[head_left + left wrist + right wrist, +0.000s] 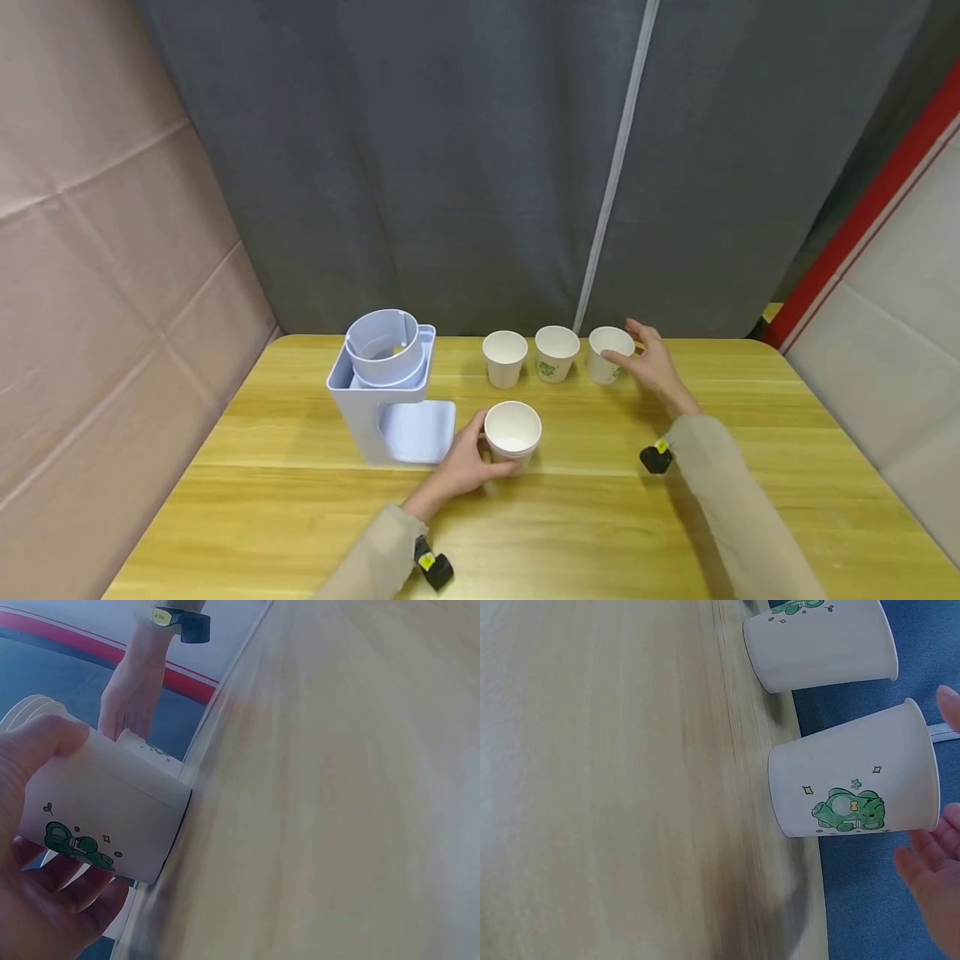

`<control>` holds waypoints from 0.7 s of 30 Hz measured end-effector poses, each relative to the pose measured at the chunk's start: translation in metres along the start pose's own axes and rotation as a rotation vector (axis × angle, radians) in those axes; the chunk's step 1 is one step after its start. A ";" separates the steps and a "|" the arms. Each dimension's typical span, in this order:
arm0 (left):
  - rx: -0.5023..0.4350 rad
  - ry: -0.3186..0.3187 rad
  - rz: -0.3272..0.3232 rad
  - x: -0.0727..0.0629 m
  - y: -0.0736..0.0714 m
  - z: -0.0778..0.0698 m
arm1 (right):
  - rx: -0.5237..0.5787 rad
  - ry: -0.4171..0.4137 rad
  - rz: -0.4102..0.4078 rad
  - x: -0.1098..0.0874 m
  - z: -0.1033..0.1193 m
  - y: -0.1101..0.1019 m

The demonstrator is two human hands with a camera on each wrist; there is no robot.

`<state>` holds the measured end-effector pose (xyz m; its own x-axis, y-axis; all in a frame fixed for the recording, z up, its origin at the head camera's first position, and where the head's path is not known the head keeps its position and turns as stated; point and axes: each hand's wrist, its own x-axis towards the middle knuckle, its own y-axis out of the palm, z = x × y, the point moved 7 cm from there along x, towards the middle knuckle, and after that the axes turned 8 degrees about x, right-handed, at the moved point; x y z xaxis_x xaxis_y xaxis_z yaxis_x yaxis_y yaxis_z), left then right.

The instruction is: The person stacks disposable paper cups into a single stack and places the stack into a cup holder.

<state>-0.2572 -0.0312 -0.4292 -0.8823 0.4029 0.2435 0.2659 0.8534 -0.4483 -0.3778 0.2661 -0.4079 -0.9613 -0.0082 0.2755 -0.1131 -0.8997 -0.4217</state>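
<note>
Near the middle of the table, my left hand point(467, 460) grips a small stack of nested white paper cups point(513, 429), thumb on one side and fingers on the other. The left wrist view shows a green cartoon print on the stack's outer cup point(112, 802), its base close to the tabletop. My right hand point(651, 365) is at the rightmost paper cup point(602, 368) of a row at the back. Its thumb and fingers are spread about the rim. A green bear is printed on this upright cup point(855, 776) in the right wrist view.
Left of it in the row stand two more upright paper cups, a middle one point(556, 358) and a left one point(505, 360). A pale blue plastic stand with a round holder point(385, 367) is left of the stack. A grey curtain point(450, 167) hangs behind the table point(585, 533).
</note>
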 end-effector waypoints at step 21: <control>-0.009 -0.020 0.006 0.000 0.000 -0.001 | -0.141 -0.005 0.017 0.006 -0.004 0.007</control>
<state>-0.2565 -0.0312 -0.4283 -0.8882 0.4013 0.2236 0.2745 0.8539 -0.4421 -0.3853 0.2620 -0.4128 -0.9623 -0.0254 0.2709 -0.1310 -0.8293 -0.5432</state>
